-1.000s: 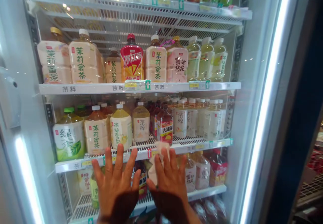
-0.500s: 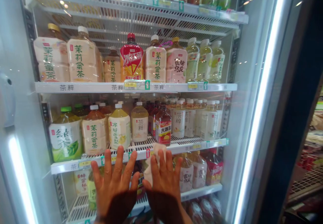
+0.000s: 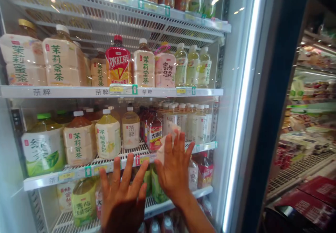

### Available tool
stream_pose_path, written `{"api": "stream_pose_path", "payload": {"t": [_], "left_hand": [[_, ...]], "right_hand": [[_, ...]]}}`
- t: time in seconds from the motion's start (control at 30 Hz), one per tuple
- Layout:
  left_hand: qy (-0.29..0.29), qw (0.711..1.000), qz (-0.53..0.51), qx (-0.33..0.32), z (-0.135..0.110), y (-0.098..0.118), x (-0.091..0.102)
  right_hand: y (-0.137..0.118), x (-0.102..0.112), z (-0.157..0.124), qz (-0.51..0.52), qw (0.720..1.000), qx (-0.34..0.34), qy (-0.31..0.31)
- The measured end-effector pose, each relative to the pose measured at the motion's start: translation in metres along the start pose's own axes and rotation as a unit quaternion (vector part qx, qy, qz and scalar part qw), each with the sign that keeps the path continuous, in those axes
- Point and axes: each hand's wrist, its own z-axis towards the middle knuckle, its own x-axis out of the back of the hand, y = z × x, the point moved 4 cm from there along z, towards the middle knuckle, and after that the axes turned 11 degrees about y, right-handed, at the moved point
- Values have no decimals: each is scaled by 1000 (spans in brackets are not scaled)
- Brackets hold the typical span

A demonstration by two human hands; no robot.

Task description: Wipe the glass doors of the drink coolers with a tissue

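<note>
My left hand [image 3: 123,198] lies flat with fingers spread against the glass door [image 3: 231,68] of a drinks cooler, low in the view. My right hand [image 3: 174,166] is pressed on the glass to its right and a little higher, fingers stretched over a white cloth [image 3: 164,147] that shows above and left of the fingers. Behind the glass at that height stands a red-labelled bottle [image 3: 154,135] on the middle shelf [image 3: 78,171].
The cooler holds rows of tea bottles on wire shelves, with a red bottle [image 3: 118,63] on the upper shelf. A lit strip [image 3: 240,107] and dark door frame [image 3: 273,96] run down the right. Store shelves with packaged goods [image 3: 307,121] lie beyond at the right.
My right hand with the cloth has slid up and to the right on the glass. The left hand stays low. The view has swung right, shifting the cooler leftward.
</note>
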Motion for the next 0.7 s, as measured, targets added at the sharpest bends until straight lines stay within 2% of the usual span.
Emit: {"api": "stream_pose_path", "payload": {"t": [0.07,0.17,0.23,0.27,0.37,0.43,0.5,0.6,0.63,0.7], "left_hand": [[5,1000,-7,-17,10,13,-5],[23,999,-22,-32,21,26,-14],[30,998,-30,-45,25,33,-20],[29,998,-32,-54,27,37,-24],[16,996,-29,-82,31,47,-34],[12,995,-24,-97,35,52,-38],[17,994,-21,-108,38,56,-40],[18,993,-17,-113,39,56,-41],[15,993,-15,-114,39,56,-42],[10,993,-5,-116,38,55,-43]], "right_hand": [[10,1,-2,4,1000,-29,-8],[17,3,-38,-9,1000,-27,-2],[26,4,-52,-19,1000,-18,8],[34,4,-50,-20,1000,-22,5],[62,6,-17,-16,998,-61,0],[72,9,-3,-16,997,-72,3],[71,10,-12,-24,997,-70,-5],[68,11,-44,-31,998,-59,-9],[70,11,-47,-29,998,-54,-6],[82,10,-33,-20,998,-51,1]]}}
